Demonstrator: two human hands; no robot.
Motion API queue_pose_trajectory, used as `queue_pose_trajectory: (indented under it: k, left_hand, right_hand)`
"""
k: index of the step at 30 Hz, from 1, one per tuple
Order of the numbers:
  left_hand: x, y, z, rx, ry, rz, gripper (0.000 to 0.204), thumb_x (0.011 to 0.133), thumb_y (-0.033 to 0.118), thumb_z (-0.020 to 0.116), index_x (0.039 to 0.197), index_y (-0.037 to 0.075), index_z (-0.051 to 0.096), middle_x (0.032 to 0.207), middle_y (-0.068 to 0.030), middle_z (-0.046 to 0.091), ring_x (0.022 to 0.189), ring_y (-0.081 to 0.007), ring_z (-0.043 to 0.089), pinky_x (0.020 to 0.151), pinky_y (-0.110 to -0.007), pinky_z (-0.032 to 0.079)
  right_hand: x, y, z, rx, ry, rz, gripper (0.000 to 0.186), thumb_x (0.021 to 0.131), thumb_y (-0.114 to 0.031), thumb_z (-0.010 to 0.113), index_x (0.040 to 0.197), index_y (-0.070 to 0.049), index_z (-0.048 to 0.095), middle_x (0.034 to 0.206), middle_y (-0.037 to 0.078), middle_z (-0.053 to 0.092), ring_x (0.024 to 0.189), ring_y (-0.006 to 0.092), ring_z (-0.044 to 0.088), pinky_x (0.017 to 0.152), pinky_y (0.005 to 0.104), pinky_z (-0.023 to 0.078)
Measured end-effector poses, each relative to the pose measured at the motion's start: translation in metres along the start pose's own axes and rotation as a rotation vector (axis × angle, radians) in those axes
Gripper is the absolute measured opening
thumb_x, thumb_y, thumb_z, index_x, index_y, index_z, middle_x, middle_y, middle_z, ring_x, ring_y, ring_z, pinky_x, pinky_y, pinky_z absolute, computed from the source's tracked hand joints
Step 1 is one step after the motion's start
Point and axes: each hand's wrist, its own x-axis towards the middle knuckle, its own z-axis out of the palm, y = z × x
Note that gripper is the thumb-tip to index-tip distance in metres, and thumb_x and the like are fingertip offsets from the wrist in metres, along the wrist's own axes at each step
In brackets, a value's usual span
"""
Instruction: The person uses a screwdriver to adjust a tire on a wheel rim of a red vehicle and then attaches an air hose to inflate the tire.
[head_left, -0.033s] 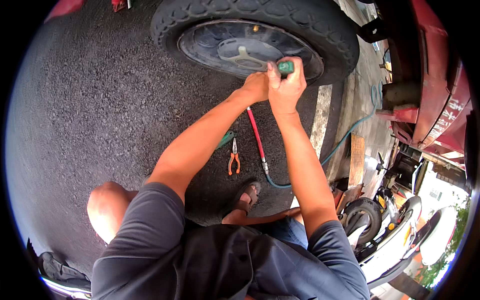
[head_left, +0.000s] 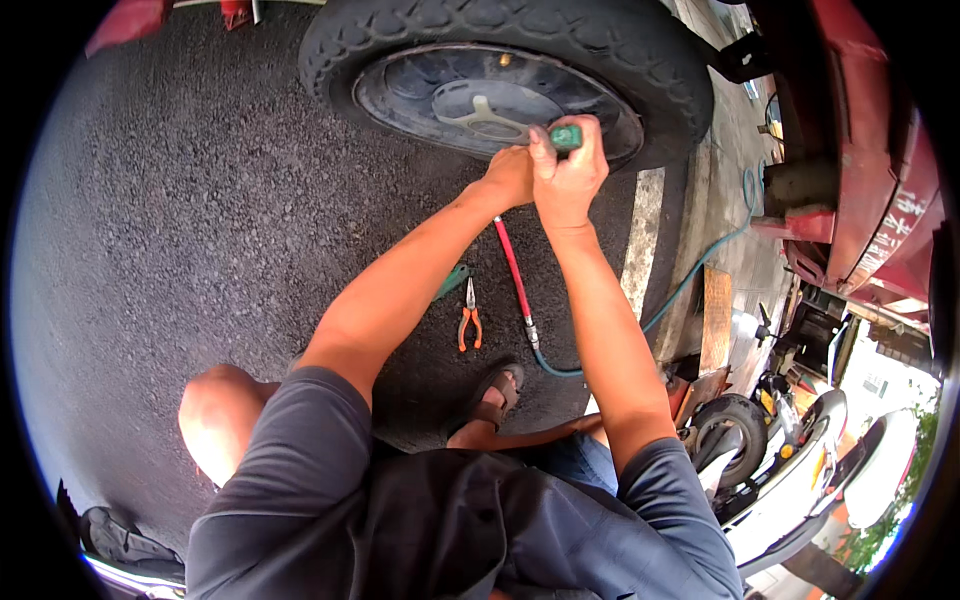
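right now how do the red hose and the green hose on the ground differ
The red hose is short and straight, running from the hands down to a metal coupling; the green hose is long and curves away toward the kerb. The red hose lies between the forearms, the green hose to the right. Both lie on the asphalt, joined end to end.

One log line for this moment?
hands: both at wheel | right: grips green tool | pliers, red hose: on asphalt

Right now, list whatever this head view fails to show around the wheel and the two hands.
- Green-handled tool: its tip is hidden by the right hand.
- Left hand: its fingers sit behind the right hand, so its grip is unclear.
- Red hose: its upper end vanishes under the hands.
- Tyre: its top is cut off by the picture's edge.
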Motion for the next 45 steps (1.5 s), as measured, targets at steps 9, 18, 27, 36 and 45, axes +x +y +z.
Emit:
queue_pose_trajectory:
  k: [9,18,27,36,45]
  left_hand:
    - [0.005,-0.017,-0.008,-0.257,-0.051,0.237,0.037,0.082,0.027,0.069,0.110,0.005,0.061,0.114,-0.0148,0.065,0.104,-0.0302,0.064,0.091,-0.042,0.050]
    - [-0.059,0.041,-0.141,-0.978,-0.443,-0.396,0.062,0.101,0.045,0.051,0.141,-0.004,0.047,0.131,-0.0158,0.060,0.115,-0.0217,0.058,0.095,-0.035,0.049]
    - [-0.085,0.066,-0.088,-0.350,-0.346,-0.544,0.069,0.094,0.039,0.062,0.144,-0.001,0.039,0.104,-0.0170,0.067,0.070,-0.0207,0.068,0.057,-0.032,0.057]
    - [-0.100,0.060,-0.027,-0.166,-0.176,-0.454,0.032,0.084,0.018,0.062,0.109,-0.002,0.057,0.081,-0.0245,0.067,0.070,-0.0349,0.070,0.069,-0.044,0.055]
    - [-0.118,0.054,0.020,-0.211,-0.003,-0.428,0.020,0.085,0.013,0.061,0.098,0.003,0.049,0.073,-0.0172,0.058,0.073,-0.0353,0.062,0.070,-0.045,0.047]
  right_hand:
    - [-0.010,-0.020,-0.010,-0.063,-0.124,-0.007,0.041,0.076,-0.031,0.081,0.093,-0.004,0.056,0.088,0.011,0.057,0.081,0.0312,0.059,0.068,0.0413,0.050]
    - [-0.069,-0.032,-0.013,0.057,-0.262,-0.001,0.041,0.082,-0.020,0.074,0.116,-0.003,0.059,0.119,0.017,0.055,0.109,0.0391,0.055,0.092,0.0483,0.047]
    - [-0.103,0.034,-0.070,0.142,-0.311,0.189,0.038,0.086,-0.013,0.069,0.119,0.002,0.058,0.128,0.019,0.053,0.117,0.0350,0.054,0.100,0.0443,0.044]
    - [-0.017,0.121,-0.077,0.176,-0.099,0.500,0.112,0.074,-0.039,0.087,0.148,0.009,0.018,0.148,0.027,0.034,0.137,0.0335,0.036,0.114,0.0385,0.029]
    - [-0.008,0.128,-0.088,0.045,-0.177,0.395,0.105,0.066,-0.038,0.090,0.143,0.004,0.032,0.137,0.026,0.050,0.129,0.0339,0.048,0.108,0.0383,0.037]
